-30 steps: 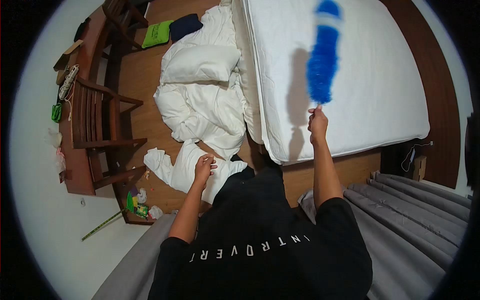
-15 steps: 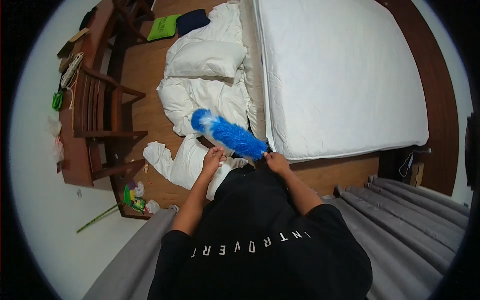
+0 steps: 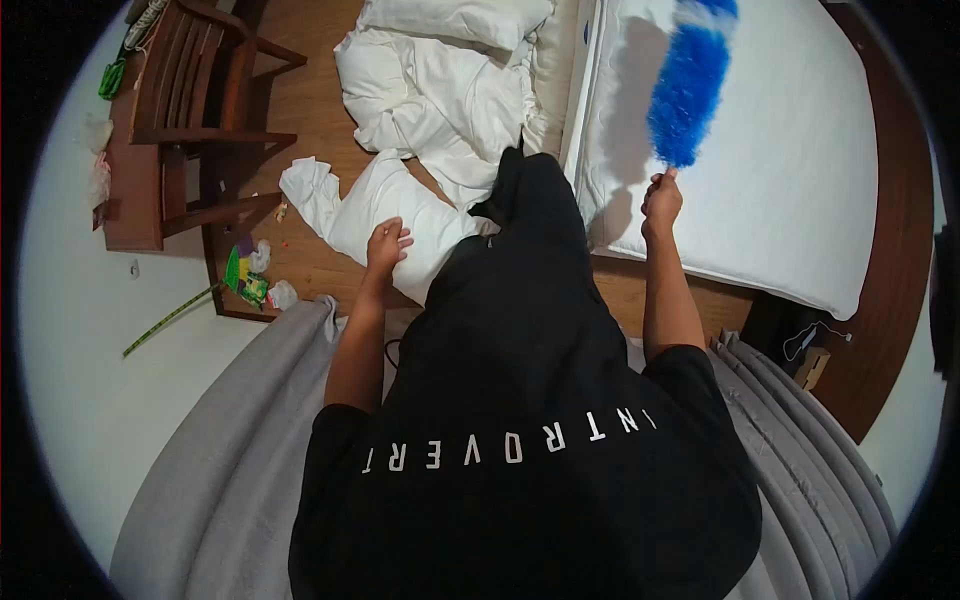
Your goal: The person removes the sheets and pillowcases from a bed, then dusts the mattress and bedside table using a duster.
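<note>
My right hand is closed round the handle end of a fluffy blue duster. The duster has a white band near its far end and points away from me over the white mattress, casting a shadow on it. Whether its fibres touch the mattress I cannot tell. My left hand is empty, its fingers loosely bent and apart, above a crumpled white cloth on the floor.
White bedding and a pillow lie left of the mattress. A wooden chair stands by a desk at left. A green broom leans near small bags. Grey curtains hang on both sides.
My right hand has swung the duster from in front of me to the right, over the mattress, turning it to point away. My left hand has shifted left; the view has tilted.
</note>
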Demonstrator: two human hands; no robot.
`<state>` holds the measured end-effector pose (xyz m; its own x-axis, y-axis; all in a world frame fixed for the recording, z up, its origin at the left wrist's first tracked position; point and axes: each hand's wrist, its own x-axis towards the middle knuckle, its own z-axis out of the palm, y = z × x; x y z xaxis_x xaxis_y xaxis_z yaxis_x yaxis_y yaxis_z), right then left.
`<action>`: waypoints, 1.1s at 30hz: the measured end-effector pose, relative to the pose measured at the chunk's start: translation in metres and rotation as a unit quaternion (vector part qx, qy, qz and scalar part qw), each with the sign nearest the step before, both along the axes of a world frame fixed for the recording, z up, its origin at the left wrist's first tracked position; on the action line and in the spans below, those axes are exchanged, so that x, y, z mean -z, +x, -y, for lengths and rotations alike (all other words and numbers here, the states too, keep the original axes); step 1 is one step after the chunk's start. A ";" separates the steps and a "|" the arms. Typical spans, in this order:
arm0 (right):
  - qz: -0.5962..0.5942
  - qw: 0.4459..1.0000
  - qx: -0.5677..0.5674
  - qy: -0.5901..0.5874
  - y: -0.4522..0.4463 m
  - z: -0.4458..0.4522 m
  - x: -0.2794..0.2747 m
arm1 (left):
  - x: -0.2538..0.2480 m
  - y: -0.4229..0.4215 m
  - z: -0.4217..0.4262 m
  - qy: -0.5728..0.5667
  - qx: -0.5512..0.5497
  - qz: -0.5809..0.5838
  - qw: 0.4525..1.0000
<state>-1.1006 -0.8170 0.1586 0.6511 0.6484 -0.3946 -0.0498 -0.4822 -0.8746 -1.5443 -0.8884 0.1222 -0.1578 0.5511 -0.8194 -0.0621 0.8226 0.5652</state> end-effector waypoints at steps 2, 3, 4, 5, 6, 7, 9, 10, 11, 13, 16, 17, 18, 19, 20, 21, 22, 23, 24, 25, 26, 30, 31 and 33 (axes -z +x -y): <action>-0.048 0.998 0.050 -0.011 0.000 -0.001 -0.009 | 0.020 -0.011 0.018 -0.040 -0.006 -0.009 0.999; -0.067 0.995 0.070 -0.007 0.002 -0.003 -0.010 | 0.029 -0.015 0.025 -0.040 -0.008 -0.008 0.999; -0.066 0.996 0.067 -0.008 0.005 -0.003 -0.010 | 0.034 -0.018 0.034 -0.063 -0.009 -0.005 0.998; -0.071 0.994 0.086 -0.013 0.007 -0.005 -0.008 | 0.041 -0.022 0.043 -0.084 -0.011 -0.004 0.996; -0.078 0.991 0.105 -0.015 0.009 -0.010 -0.006 | 0.050 -0.027 0.050 -0.088 0.001 0.000 0.996; -0.086 0.991 0.102 -0.018 0.015 -0.013 -0.003 | 0.063 -0.033 0.058 -0.090 0.014 0.002 0.996; -0.064 0.992 0.102 -0.029 0.026 -0.026 0.008 | 0.086 -0.038 0.067 -0.090 0.002 0.016 0.996; -0.065 0.992 0.104 -0.015 0.031 -0.038 0.008 | 0.076 -0.032 0.052 -0.128 0.001 0.004 0.992; -0.063 0.992 0.104 -0.013 0.035 -0.050 0.008 | 0.061 -0.026 0.034 -0.167 0.002 -0.009 0.986; -0.064 0.992 0.111 -0.002 0.043 -0.078 0.005 | 0.045 -0.014 -0.004 -0.161 0.007 -0.027 0.987; -0.086 0.984 0.144 0.054 0.056 -0.137 -0.006 | 0.033 0.006 -0.084 -0.135 0.020 -0.039 0.990; -0.089 0.982 0.153 0.060 0.063 -0.154 -0.003 | 0.033 0.014 -0.113 -0.117 0.022 -0.043 0.992; -0.073 0.978 0.182 0.076 0.069 -0.177 0.001 | 0.035 0.024 -0.139 -0.108 0.028 -0.053 0.992; -0.059 0.971 0.212 0.097 0.075 -0.207 0.006 | 0.040 0.035 -0.169 -0.092 0.034 -0.064 0.993; -0.057 0.966 0.222 0.117 0.078 -0.227 0.009 | 0.031 0.052 -0.194 -0.060 0.033 -0.057 0.996; -0.057 0.964 0.230 0.117 0.079 -0.244 0.015 | 0.023 0.067 -0.217 -0.033 0.052 -0.024 0.998; -0.065 0.962 0.234 0.122 0.074 -0.261 0.020 | 0.014 0.086 -0.239 -0.023 0.065 -0.012 0.998; -0.073 0.960 0.237 0.127 0.070 -0.274 0.027 | 0.006 0.104 -0.259 -0.014 0.076 0.002 0.997; -0.057 0.973 0.208 0.078 0.066 -0.286 0.044 | 0.004 0.121 -0.278 -0.018 0.078 0.001 0.997; -0.042 0.983 0.177 0.030 0.061 -0.290 0.075 | 0.002 0.136 -0.294 -0.012 0.096 0.025 0.995; 0.126 0.991 0.040 0.035 0.053 -0.282 0.140 | -0.002 0.149 -0.310 -0.005 0.115 0.048 0.992; 0.225 0.939 -0.220 -0.135 0.012 -0.294 0.066 | -0.018 0.190 -0.354 -0.029 0.188 0.044 0.981; 0.221 0.902 -0.333 -0.163 0.012 -0.302 0.044 | -0.018 0.192 -0.361 -0.032 0.191 0.044 0.980; 0.214 0.855 -0.432 -0.191 0.021 -0.311 0.018 | -0.018 0.196 -0.375 -0.034 0.194 0.036 0.980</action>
<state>-1.0798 -0.5063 0.1402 0.1319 0.8377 -0.5299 0.7544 -0.4316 -0.4946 -1.3487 -0.5139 0.1403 0.1118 0.5024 -0.8574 0.2242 0.8278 0.5143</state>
